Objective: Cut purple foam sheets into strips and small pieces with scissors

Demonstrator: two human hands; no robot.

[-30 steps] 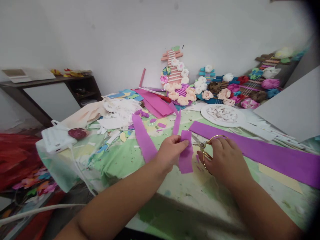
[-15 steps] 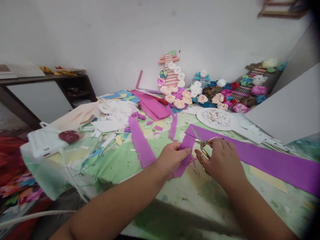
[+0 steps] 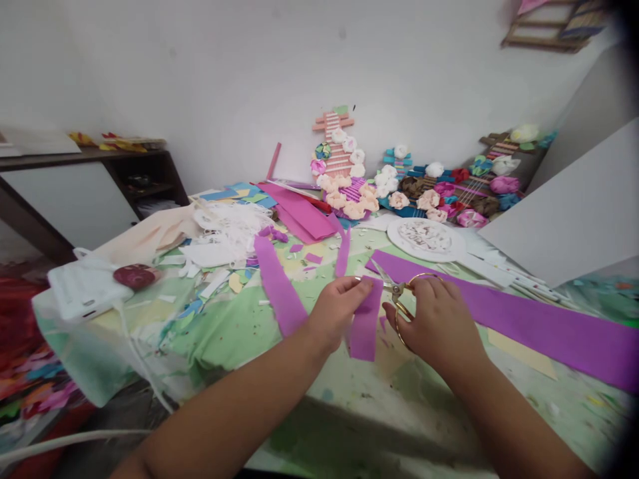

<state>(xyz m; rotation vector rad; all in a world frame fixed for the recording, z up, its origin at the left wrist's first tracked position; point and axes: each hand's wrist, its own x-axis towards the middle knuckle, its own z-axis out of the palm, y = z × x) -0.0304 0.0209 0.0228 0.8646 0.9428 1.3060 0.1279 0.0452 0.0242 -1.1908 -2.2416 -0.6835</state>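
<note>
Between the thumb and fingers of my left hand (image 3: pixel 342 306) is pinched a short purple paper strip (image 3: pixel 365 336), hanging downward. My right hand (image 3: pixel 436 316) grips gold-handled scissors (image 3: pixel 399 293), their blades parted and pointing up and left beside the strip's upper end. Beyond the scissors a long purple paper band (image 3: pixel 539 326) stretches to the right edge, partly behind my right hand. Another purple piece (image 3: pixel 279 286) lies left of my left hand, and a narrow purple scrap (image 3: pixel 343 253) lies just beyond it.
Pink paper sheets (image 3: pixel 304 213) and a heap of white shreds (image 3: pixel 232 229) lie at the back. Flower-covered stick crafts (image 3: pixel 339 166) lean on the wall. A white paddle shape (image 3: pixel 426 239) lies back right. At left sit a white device (image 3: pixel 84 289) and its cable (image 3: pixel 140 352).
The short strip, earlier tilted with its top near the long band, now hangs straighter and apart from it. My left hand has shifted its hold up to the strip's upper end.
</note>
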